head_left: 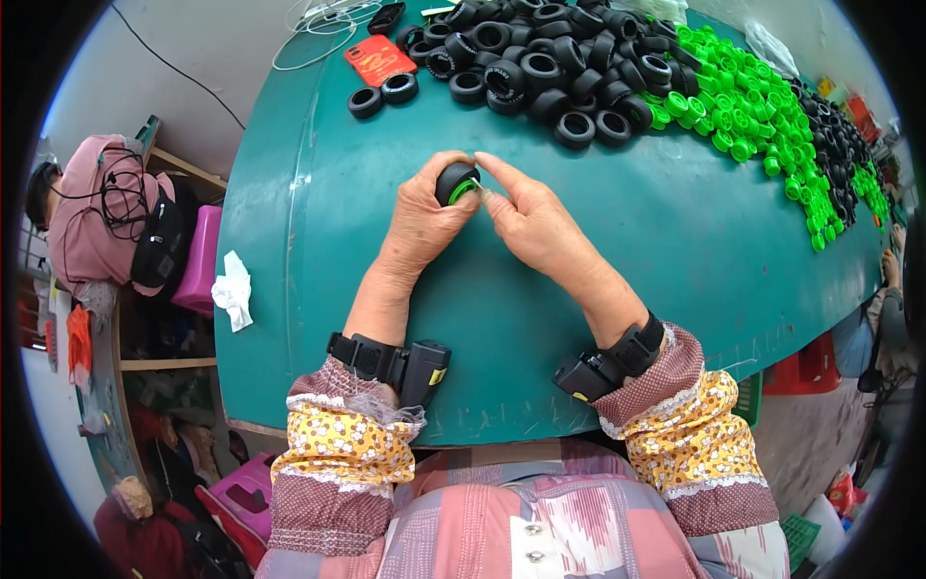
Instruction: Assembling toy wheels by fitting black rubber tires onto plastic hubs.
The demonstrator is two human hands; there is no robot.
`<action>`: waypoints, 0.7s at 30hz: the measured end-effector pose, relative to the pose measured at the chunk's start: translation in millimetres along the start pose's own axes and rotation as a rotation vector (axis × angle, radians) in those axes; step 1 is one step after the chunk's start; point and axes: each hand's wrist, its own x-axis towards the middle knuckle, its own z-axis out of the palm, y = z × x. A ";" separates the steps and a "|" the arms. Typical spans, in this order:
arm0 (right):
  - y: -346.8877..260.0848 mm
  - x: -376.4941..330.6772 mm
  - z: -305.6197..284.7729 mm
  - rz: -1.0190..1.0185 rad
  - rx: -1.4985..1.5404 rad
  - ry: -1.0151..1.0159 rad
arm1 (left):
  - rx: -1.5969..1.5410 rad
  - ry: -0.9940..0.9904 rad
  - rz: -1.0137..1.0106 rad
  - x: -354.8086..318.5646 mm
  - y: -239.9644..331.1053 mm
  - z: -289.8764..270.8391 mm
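Above the green table, my left hand is closed around a small black toy tyre. A bright green wheel hub sits at the tyre's opening; how deep it goes, I cannot tell. My right hand meets it from the other side. Its thumb presses by the hub and its index finger reaches over to the tyre's top edge. The remaining right fingers are bent and partly hidden. Each wrist wears a black strap with a small box on it.
A large heap of black toy tyres lies at the far side, beside piled green hubs and more black parts. Two loose tyres rest near a red phone-shaped item. Crumpled tissue lies at the left edge.
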 end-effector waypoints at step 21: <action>-10.9 5.0 -13.1 0.413 0.258 -0.170 | -0.003 0.088 0.080 3.3 6.4 4.2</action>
